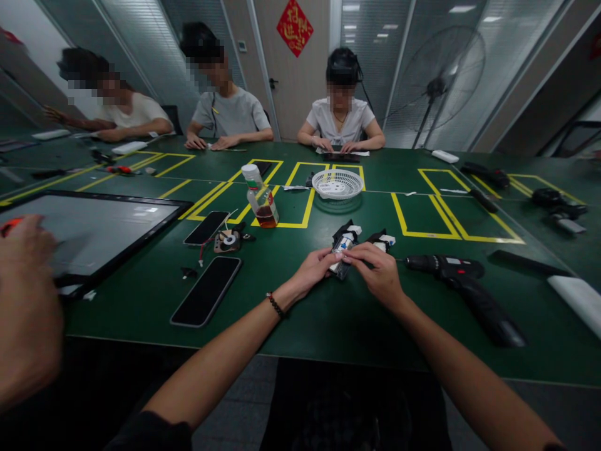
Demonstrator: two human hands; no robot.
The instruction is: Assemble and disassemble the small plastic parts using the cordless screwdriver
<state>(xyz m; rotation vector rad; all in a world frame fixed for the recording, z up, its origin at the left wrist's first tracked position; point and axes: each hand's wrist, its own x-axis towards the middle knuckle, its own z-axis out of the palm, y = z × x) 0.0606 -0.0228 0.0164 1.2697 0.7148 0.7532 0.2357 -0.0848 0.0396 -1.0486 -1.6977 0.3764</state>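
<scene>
- Left grip [312, 267] pinching a gadget [346, 242] from the left
- Right grip [381, 270] bent inward, pinching it too
- Both arms [235, 351] stretched forward over the surface [300, 329]

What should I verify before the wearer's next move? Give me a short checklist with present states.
1. Small black-and-white assembly with a blue mark held: ok, left hand grips it and right hand has fingertips on it.
2. Contact spot under the fingertips visible: cannot tell, the fingers cover it.
3. Black cordless drill set down: ok, lying on the green tabletop.
4. Drill's nose turned away from the hands: not ok, it points toward the right hand.
5. Clear bottle with a white cap upright: ok.
6. Neighbour's blurred hand apart from the wearer's hands: ok, at the far left edge.
</scene>
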